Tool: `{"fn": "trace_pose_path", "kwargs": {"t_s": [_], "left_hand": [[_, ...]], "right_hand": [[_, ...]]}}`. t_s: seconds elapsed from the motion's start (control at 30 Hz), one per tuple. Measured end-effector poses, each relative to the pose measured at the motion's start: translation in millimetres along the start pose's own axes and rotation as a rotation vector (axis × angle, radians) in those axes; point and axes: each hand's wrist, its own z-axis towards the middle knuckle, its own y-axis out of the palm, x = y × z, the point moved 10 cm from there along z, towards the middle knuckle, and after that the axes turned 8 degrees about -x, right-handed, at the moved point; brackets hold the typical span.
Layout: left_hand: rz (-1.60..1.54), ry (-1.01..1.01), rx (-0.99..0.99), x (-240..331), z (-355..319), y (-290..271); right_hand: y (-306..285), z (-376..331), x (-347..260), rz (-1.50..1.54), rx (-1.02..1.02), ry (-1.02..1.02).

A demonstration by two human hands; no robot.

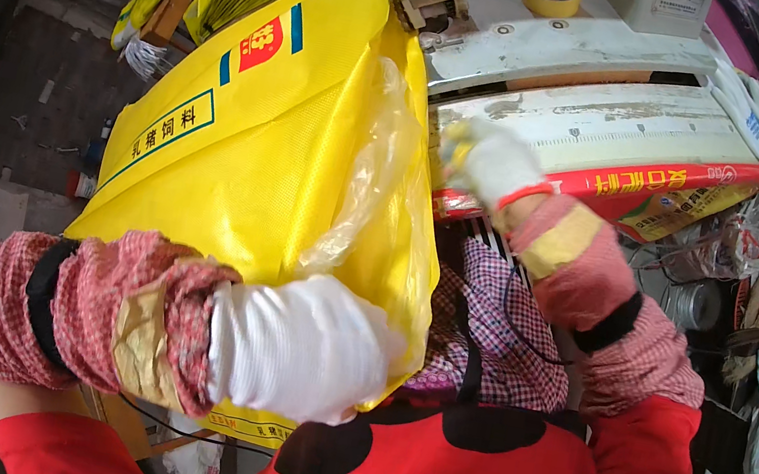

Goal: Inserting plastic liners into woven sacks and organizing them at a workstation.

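The floppy, slippery-looking yellow woven plastic sack (pixel 254 144) is gripped at its near edge by the gloved left hand (pixel 304 346), far edge pinched by the right hand (pixel 492 163), so it's probably best held by edges.

Both hands wear white knit gloves: the left hand (pixel 304 346) at lower centre, the right hand (pixel 494 163) at upper centre, its cuff edged red. Pink-checked oversleeves with black elastic bands and yellowish patches cover the forearms. The red garment at the bottom carries black rounded patches.
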Motion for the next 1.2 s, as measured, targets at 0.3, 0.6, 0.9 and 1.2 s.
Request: {"fn": "trace_pose_path", "kwargs": {"t_s": [0.3, 0.6, 0.9, 1.2], "left_hand": [[-0.016, 0.376, 0.27, 60, -6, -22], [-0.198, -0.16, -0.178, -21, -6, -2], [0.005, 0.162, 0.114, 31, -3, 3], [-0.221, 0.04, 0.021, 25, -7, 8]], "right_hand": [[105, -148, -36, -1.206, -0.619, -0.694], [43, -7, -40, -1.144, -0.13, -0.318], [141, -17, -52, -1.839, -0.251, -0.882], [207, -102, -5, -1.646, -1.215, -0.678]]}}
